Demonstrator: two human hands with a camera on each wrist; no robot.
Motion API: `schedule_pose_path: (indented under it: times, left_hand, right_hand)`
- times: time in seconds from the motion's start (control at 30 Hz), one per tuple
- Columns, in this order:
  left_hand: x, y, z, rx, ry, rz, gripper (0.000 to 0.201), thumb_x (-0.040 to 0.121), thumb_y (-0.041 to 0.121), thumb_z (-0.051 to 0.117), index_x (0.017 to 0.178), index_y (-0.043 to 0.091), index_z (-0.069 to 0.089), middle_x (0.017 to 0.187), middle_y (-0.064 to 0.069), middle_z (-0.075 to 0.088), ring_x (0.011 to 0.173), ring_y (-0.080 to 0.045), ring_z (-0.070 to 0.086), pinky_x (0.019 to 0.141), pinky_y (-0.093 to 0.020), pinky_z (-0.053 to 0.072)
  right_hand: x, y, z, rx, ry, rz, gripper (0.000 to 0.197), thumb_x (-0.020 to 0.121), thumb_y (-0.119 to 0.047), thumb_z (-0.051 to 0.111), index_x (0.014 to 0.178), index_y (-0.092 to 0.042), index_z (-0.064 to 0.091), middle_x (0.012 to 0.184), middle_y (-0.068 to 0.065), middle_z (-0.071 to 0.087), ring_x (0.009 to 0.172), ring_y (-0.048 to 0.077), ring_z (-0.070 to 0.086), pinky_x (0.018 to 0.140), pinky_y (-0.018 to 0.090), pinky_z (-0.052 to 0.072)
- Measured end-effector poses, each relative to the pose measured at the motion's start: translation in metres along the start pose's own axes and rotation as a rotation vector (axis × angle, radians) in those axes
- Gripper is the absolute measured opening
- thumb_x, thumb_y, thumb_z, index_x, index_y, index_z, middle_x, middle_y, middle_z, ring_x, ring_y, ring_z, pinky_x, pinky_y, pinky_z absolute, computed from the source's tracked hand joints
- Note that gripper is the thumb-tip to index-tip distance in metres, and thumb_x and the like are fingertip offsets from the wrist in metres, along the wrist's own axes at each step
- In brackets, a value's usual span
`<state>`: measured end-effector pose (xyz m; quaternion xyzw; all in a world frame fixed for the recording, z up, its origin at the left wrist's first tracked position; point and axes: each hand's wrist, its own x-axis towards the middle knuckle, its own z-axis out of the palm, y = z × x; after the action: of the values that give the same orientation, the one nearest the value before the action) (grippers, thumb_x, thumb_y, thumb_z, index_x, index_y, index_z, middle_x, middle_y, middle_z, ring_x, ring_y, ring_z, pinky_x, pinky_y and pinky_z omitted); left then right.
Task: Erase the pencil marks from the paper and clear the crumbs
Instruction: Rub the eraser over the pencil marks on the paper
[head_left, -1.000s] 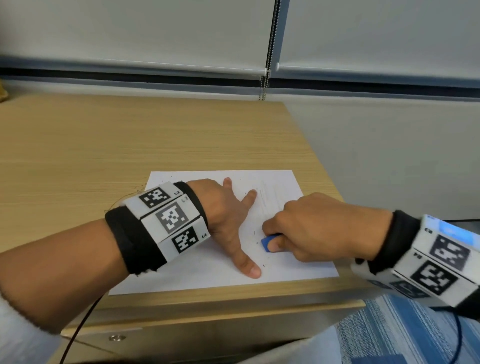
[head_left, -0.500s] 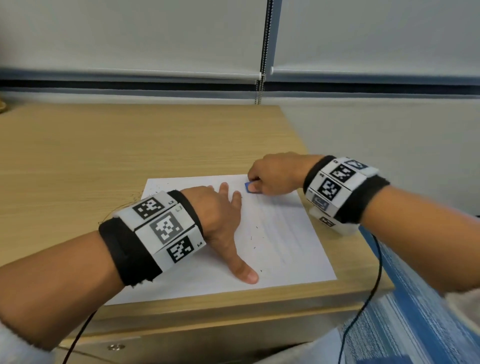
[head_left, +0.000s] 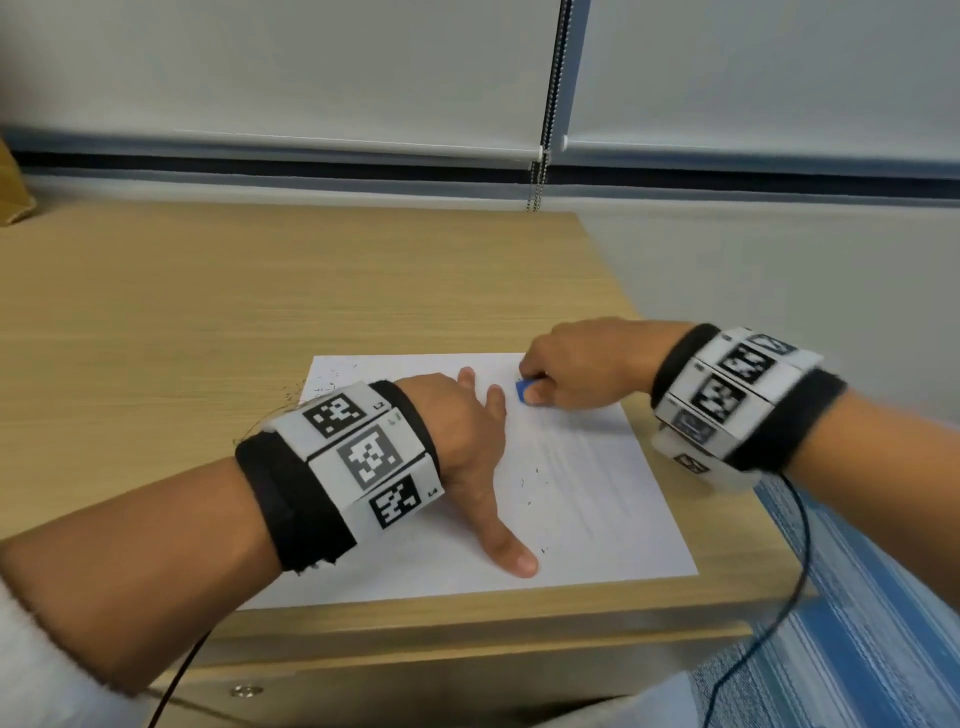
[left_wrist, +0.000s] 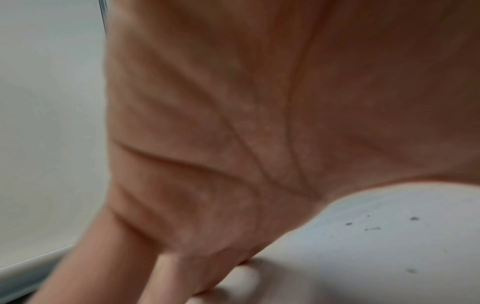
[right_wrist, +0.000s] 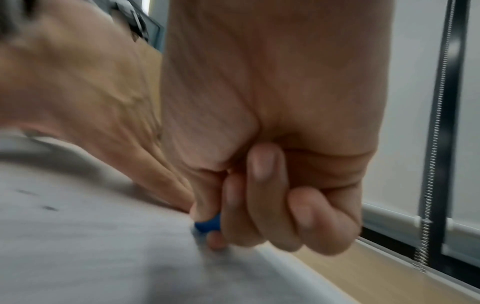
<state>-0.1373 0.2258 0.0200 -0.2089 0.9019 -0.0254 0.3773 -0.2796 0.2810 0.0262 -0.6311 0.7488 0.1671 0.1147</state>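
Observation:
A white sheet of paper (head_left: 597, 499) lies on the wooden desk (head_left: 208, 322), near its front right corner. My left hand (head_left: 467, 447) rests flat on the sheet with fingers spread and the thumb stretched toward me. At the paper's far edge my right hand (head_left: 571, 369) pinches a small blue eraser (head_left: 522, 391), which touches the sheet just right of the left fingertips. In the right wrist view the blue eraser (right_wrist: 207, 223) sits between thumb and curled fingers. Dark crumbs (head_left: 530, 480) dot the middle of the paper, and more crumbs (head_left: 327, 382) lie at its far left corner. Faint pencil lines (head_left: 582, 457) remain.
The desk's right edge (head_left: 727, 499) runs close beside the paper, with blue striped carpet (head_left: 857, 623) below. A black cable (head_left: 779, 597) hangs from my right wrist. Window blinds with a bead chain (head_left: 540, 171) stand behind the desk. A brown object (head_left: 13, 187) sits at the far left.
My right hand carried the eraser from the paper's near middle to its far edge, then shifted slightly. The left hand stayed pressed on the sheet.

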Motion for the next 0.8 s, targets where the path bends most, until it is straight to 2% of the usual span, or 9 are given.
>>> schedule_pose_path:
  times: [0.1,0.2,0.3,0.37,0.5,0.57,0.63,0.73,0.8]
  left_hand:
    - [0.0,0.0,-0.001,0.009,0.012,0.006,0.151,0.051,0.089,0.06,0.142,0.015,-0.035,0.153,-0.019,-0.032,0.147,-0.039,0.004,0.115,-0.053,0.023]
    - [0.0,0.001,-0.002,0.016,-0.003,-0.001,0.152,0.051,0.09,0.06,0.141,0.015,-0.036,0.152,-0.019,-0.034,0.147,-0.04,0.005,0.115,-0.054,0.022]
    - [-0.001,0.002,-0.003,0.009,-0.006,-0.012,0.151,0.052,0.089,0.061,0.141,0.014,-0.036,0.152,-0.019,-0.034,0.147,-0.038,0.005,0.116,-0.052,0.021]
    - [-0.002,0.002,-0.004,0.008,-0.009,-0.015,0.151,0.053,0.088,0.061,0.141,0.014,-0.036,0.152,-0.019,-0.035,0.147,-0.038,0.005,0.116,-0.052,0.021]
    - [0.001,0.003,-0.003,0.012,-0.001,-0.013,0.152,0.051,0.088,0.062,0.142,0.014,-0.035,0.152,-0.019,-0.033,0.147,-0.04,0.005,0.115,-0.052,0.023]
    - [0.001,0.003,-0.003,0.018,0.004,-0.015,0.152,0.051,0.088,0.062,0.142,0.014,-0.035,0.153,-0.019,-0.032,0.147,-0.04,0.005,0.115,-0.052,0.023]
    - [0.001,0.003,-0.001,0.018,0.006,-0.016,0.152,0.05,0.088,0.062,0.143,0.014,-0.034,0.153,-0.019,-0.032,0.147,-0.039,0.007,0.115,-0.052,0.022]
    - [0.0,0.002,-0.002,0.017,0.006,-0.035,0.153,0.049,0.09,0.061,0.143,0.016,-0.034,0.153,-0.017,-0.032,0.147,-0.038,0.009,0.115,-0.052,0.023]
    - [-0.001,0.004,-0.002,0.027,0.01,-0.038,0.152,0.05,0.089,0.061,0.143,0.015,-0.033,0.154,-0.018,-0.031,0.147,-0.038,0.008,0.115,-0.052,0.023]
  right_hand:
    - [-0.018,-0.01,0.008,0.003,-0.107,-0.042,0.029,0.095,-0.041,0.042,0.076,-0.022,0.051,0.072,-0.004,0.054,0.069,0.02,0.053,0.065,0.034,0.042]
    - [-0.002,-0.004,-0.003,-0.043,-0.04,0.005,0.032,0.096,-0.043,0.042,0.081,-0.019,0.055,0.071,-0.005,0.053,0.066,0.017,0.051,0.064,0.032,0.039]
    - [0.017,0.007,-0.009,-0.049,0.034,0.083,0.035,0.097,-0.042,0.04,0.083,-0.014,0.057,0.076,-0.001,0.055,0.072,0.022,0.053,0.064,0.032,0.04]
    - [0.01,0.002,-0.006,-0.051,0.035,0.076,0.032,0.097,-0.039,0.04,0.082,-0.016,0.055,0.074,-0.002,0.053,0.068,0.019,0.051,0.061,0.031,0.037]
    - [-0.039,-0.023,0.01,-0.067,-0.101,-0.051,0.022,0.096,-0.038,0.041,0.087,-0.023,0.053,0.073,-0.008,0.049,0.07,0.017,0.051,0.061,0.031,0.035]
    - [-0.045,-0.029,0.009,-0.105,-0.135,-0.062,0.024,0.096,-0.04,0.042,0.088,-0.021,0.054,0.072,-0.009,0.048,0.072,0.017,0.051,0.063,0.031,0.036]
    - [-0.035,-0.026,0.002,-0.099,-0.078,-0.03,0.029,0.096,-0.043,0.041,0.084,-0.02,0.054,0.071,-0.008,0.048,0.068,0.016,0.049,0.064,0.031,0.036]
    - [-0.017,-0.018,-0.004,-0.053,0.025,0.025,0.034,0.098,-0.042,0.039,0.07,-0.023,0.045,0.07,-0.006,0.048,0.062,0.013,0.045,0.059,0.03,0.033]
    - [-0.024,-0.021,0.005,-0.04,0.047,0.024,0.031,0.098,-0.04,0.038,0.073,-0.024,0.044,0.071,-0.006,0.047,0.068,0.019,0.049,0.059,0.031,0.033]
